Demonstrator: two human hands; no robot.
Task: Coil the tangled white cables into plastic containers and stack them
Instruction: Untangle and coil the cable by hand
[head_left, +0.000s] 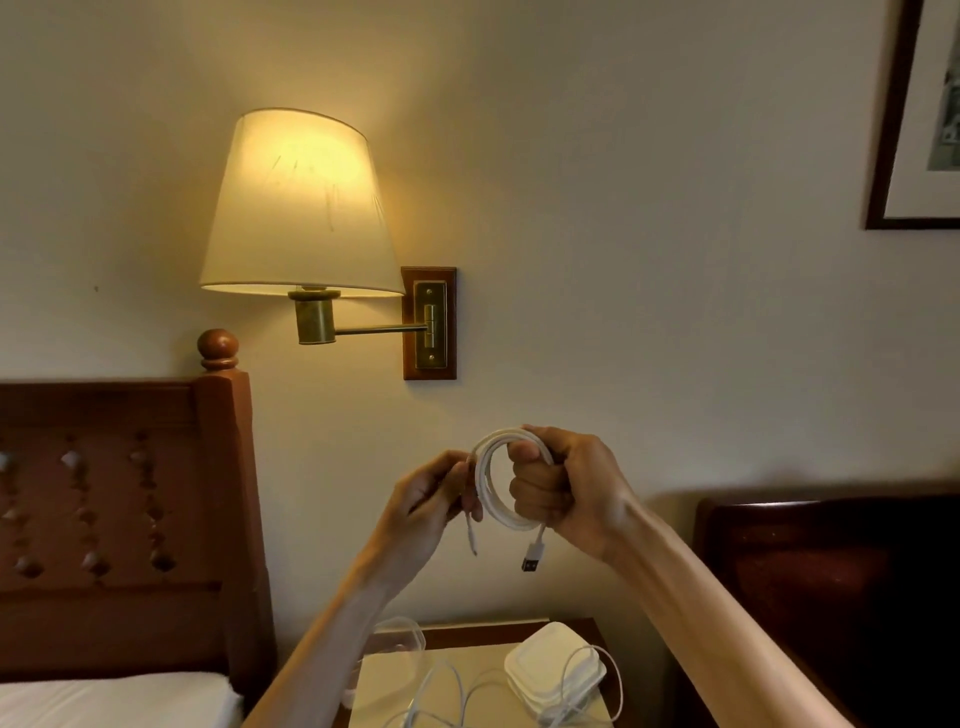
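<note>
My right hand (561, 493) grips a coiled white cable (491, 496) held up in front of the wall, its fingers curled through the loops. The cable's USB plug (531, 558) hangs below that fist. My left hand (431, 501) pinches the cable's thin free end (470, 530) just left of the coil. Down on the bedside table (582, 631) lie more loose white cables (447, 696), a stack of white-lidded plastic containers (553, 670) and a clear open container (400, 636) partly behind my left forearm.
A lit wall lamp (296, 208) on a brass arm hangs above the table. A carved wooden headboard (119, 499) and white bedding (114, 699) are at the left, another dark headboard (831, 582) at the right, a framed picture (919, 114) top right.
</note>
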